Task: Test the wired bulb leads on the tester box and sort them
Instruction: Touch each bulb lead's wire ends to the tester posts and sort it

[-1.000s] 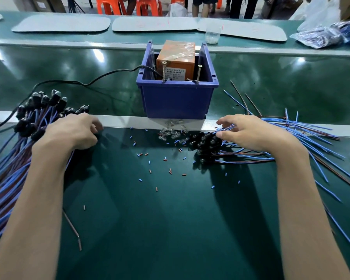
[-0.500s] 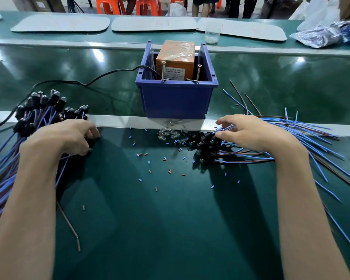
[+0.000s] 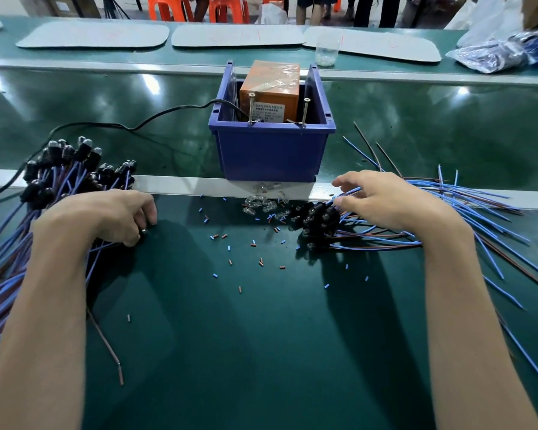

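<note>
The tester box (image 3: pixel 269 88) is orange and sits in a blue bin (image 3: pixel 271 153), with two upright screws (image 3: pixel 251 108) at its front. My left hand (image 3: pixel 106 215) lies on the left pile of bulb leads (image 3: pixel 66 162), its fingers curled round a lead whose bulb (image 3: pixel 143 231) shows at the fingertips. My right hand (image 3: pixel 382 203) rests on the right pile of bulb leads (image 3: pixel 319 218). Blue wires (image 3: pixel 351 191) pass between its thumb and fingers, just behind the black sockets.
Loose glass bulbs (image 3: pixel 261 203) lie in front of the bin. Small blue and brown bits of insulation (image 3: pixel 230 262) are scattered over the green mat. A black cable (image 3: pixel 156 117) runs from the bin to the left. A clear cup (image 3: pixel 326 54) stands behind.
My left hand has drawn a little toward me along the left pile with its fingers still curled. The right hand has stayed where it was.
</note>
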The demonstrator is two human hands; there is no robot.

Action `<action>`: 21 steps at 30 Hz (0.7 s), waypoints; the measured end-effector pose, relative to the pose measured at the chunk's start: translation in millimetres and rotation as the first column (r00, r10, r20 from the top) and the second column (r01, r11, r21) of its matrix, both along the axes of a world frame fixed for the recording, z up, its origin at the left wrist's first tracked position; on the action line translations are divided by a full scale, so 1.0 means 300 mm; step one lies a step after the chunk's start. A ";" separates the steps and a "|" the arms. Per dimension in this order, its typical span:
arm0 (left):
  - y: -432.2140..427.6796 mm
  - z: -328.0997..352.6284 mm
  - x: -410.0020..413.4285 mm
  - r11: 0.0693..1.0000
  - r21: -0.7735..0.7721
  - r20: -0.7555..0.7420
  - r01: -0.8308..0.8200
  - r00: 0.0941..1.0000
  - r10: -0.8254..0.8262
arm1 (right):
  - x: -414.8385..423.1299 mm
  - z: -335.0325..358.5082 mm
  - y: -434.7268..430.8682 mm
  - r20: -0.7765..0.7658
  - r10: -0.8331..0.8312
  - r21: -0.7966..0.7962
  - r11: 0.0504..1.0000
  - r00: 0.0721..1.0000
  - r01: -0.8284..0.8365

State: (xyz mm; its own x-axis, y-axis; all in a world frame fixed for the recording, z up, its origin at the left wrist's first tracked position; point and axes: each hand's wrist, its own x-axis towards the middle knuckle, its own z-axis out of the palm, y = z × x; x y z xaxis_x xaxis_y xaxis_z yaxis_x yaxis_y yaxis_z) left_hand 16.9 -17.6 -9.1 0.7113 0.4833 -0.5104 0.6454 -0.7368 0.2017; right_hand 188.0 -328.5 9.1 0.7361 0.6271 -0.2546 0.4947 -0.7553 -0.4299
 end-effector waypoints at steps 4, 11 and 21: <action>-0.020 0.046 -0.002 0.993 0.040 0.179 0.110 0.977 -0.116 | -0.008 0.018 0.002 0.061 -0.010 0.094 0.996 0.998 0.005; -0.153 0.147 0.040 0.963 0.159 0.751 0.217 0.607 -0.260 | -0.059 0.065 0.047 0.050 0.023 0.473 0.880 0.998 -0.045; -0.406 0.152 0.108 0.941 0.041 0.975 0.337 0.193 -0.112 | -0.223 0.056 0.220 -0.417 0.289 0.803 0.561 0.862 0.201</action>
State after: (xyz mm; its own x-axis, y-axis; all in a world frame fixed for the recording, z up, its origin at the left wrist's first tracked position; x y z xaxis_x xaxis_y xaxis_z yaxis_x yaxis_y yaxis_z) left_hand 49.3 -139.4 36.4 0.7707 0.2115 0.6011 -0.3096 -0.7003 0.6433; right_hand 121.0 -262.4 25.9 0.6415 0.7621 0.0881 0.0740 0.0528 -0.9959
